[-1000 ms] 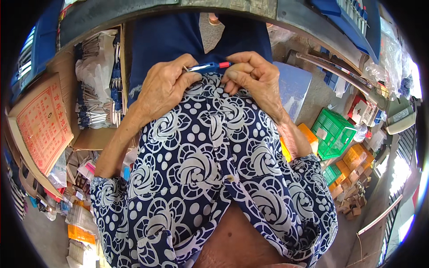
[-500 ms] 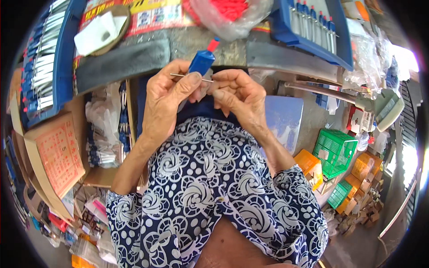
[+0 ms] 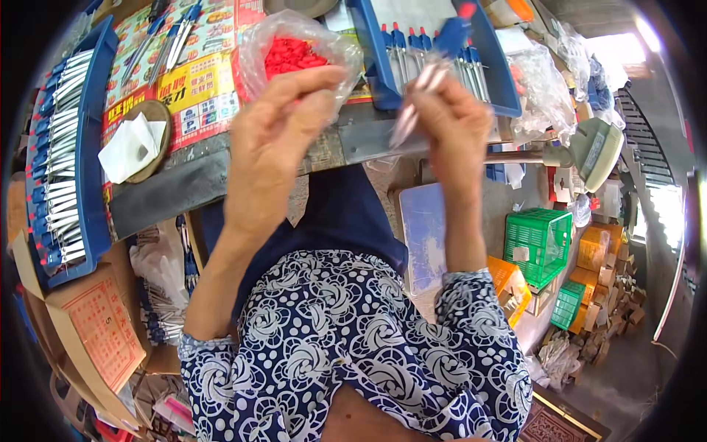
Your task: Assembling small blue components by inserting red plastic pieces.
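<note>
My right hand (image 3: pixel 456 140) is closed on a blue-handled metal tool (image 3: pixel 451 38) with a red tip. It is held near the right blue tray (image 3: pixel 508 99), its blue end up and a silvery part pointing down past my fingers; motion blurs it. More such tools (image 3: pixel 423 40) stand in a row in that tray. My left hand (image 3: pixel 272 140) is raised, slightly blurred, thumb and forefinger apart and nothing visible between them. It overlaps the near side of a clear plastic bag (image 3: pixel 254 40) holding small red pieces (image 3: pixel 291 55).
On the left stands a blue tray (image 3: pixel 92 214) filled with similar tools. A round dish (image 3: pixel 163 121) with white paper sits on the bench (image 3: pixel 169 184). Cardboard boxes (image 3: pixel 99 324) are below left; a green crate (image 3: pixel 541 247) and a lamp-like fixture (image 3: pixel 593 151) are at right.
Both hands have moved apart: the right went to the right with the tool, the left up toward the bag. The thin metal rod seen between the fingers earlier is no longer distinguishable. The view has shifted.
</note>
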Demonstrator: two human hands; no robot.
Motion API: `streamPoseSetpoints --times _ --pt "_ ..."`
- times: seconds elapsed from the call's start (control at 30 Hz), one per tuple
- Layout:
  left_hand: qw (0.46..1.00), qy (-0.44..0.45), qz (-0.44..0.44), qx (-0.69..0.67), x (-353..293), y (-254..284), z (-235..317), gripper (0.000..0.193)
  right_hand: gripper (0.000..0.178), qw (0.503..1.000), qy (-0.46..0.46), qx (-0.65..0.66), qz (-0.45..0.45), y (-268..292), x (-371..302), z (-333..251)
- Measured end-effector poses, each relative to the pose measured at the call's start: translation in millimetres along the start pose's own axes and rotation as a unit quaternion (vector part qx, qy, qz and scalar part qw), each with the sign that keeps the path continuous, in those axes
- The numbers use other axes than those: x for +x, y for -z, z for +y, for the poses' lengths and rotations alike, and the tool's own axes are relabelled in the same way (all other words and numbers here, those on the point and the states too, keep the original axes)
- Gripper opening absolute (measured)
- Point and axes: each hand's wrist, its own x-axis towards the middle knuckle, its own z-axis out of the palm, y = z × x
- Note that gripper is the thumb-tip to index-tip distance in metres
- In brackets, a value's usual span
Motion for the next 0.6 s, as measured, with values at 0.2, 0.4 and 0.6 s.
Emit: streamPoseSetpoints --times 0.2,0.4,0.6 --pt "0.996 -0.016 0.039 0.078 -9.9 56.0 17.2 0.021 0.009 0.982 -0.072 -0.168 -0.050 113.5 108.4 10.7" --pt "0.981 -0.038 0.134 0.132 -14.5 106.0 28.2 0.020 0.022 0.929 -0.164 -0.315 -0.104 155.3 145.4 60.9" --pt "0.944 -0.032 0.193 0.267 -7.9 144.7 40.9 0.019 0.026 0.914 -0.231 -0.304 -0.139 168.7 146.4 80.8"
